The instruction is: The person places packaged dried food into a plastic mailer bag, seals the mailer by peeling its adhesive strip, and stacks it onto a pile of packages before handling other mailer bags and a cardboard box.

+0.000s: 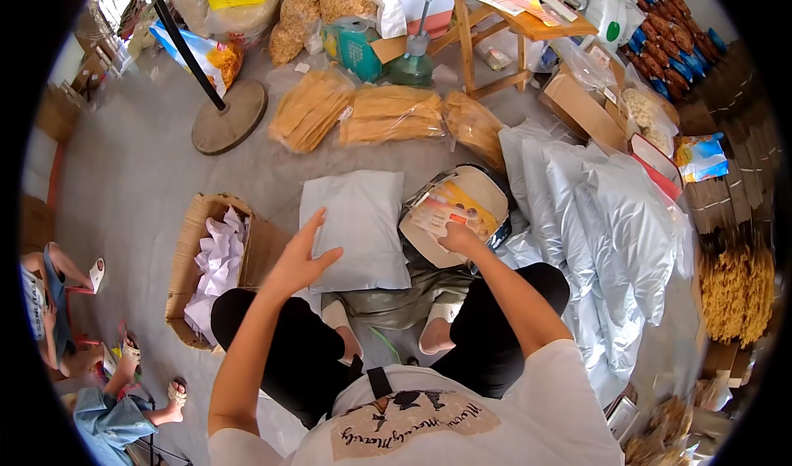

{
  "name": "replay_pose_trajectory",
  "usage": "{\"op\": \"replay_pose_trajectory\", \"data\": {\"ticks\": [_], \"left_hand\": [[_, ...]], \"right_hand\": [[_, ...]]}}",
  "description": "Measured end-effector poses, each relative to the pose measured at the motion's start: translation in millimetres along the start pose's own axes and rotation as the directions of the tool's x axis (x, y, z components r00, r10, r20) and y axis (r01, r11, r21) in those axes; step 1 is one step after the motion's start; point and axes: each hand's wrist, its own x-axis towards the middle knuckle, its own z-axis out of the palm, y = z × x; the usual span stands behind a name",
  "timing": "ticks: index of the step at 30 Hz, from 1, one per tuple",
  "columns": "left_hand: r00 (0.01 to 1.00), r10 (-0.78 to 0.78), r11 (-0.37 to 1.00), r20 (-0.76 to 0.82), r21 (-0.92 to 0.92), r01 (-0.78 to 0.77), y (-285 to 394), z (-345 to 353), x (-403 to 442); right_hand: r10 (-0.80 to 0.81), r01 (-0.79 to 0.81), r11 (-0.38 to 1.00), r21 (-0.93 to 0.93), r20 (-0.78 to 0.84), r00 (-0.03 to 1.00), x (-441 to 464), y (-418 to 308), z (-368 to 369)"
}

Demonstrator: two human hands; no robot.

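A flat grey-white mailing bag (359, 231) lies on the floor before my knees. My left hand (301, 260) is above its left edge, fingers spread, with nothing in it. To the right sits a dark-rimmed open bag (421, 241) holding orange and white printed cards (450, 206). My right hand (464, 240) reaches into it, its fingers closed at a printed card; the fingertips are partly hidden.
On the left stands a cardboard box (183, 280) with crumpled pale paper (216, 260). Many silvery mailing bags (594, 218) lie heaped on the right. Packs of yellow dried sticks (392, 115) lie ahead, near a wooden table (544, 29) and a pole base (231, 120). Other people sit at far left.
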Motion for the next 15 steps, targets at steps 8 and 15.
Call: {"op": "replay_pose_trajectory", "data": {"ticks": [8,15], "left_hand": [[0.998,-0.027,0.937,0.049,0.349,0.008,-15.5,-24.7,14.4],[0.998,-0.017,0.775,0.064,0.632,-0.027,8.7,-5.5,33.0]], "right_hand": [[-0.184,0.183,0.952,0.244,-0.02,0.983,39.8,-23.5,65.2],[0.013,-0.049,0.969,0.242,0.148,0.989,28.4,-73.9,167.5]]}}
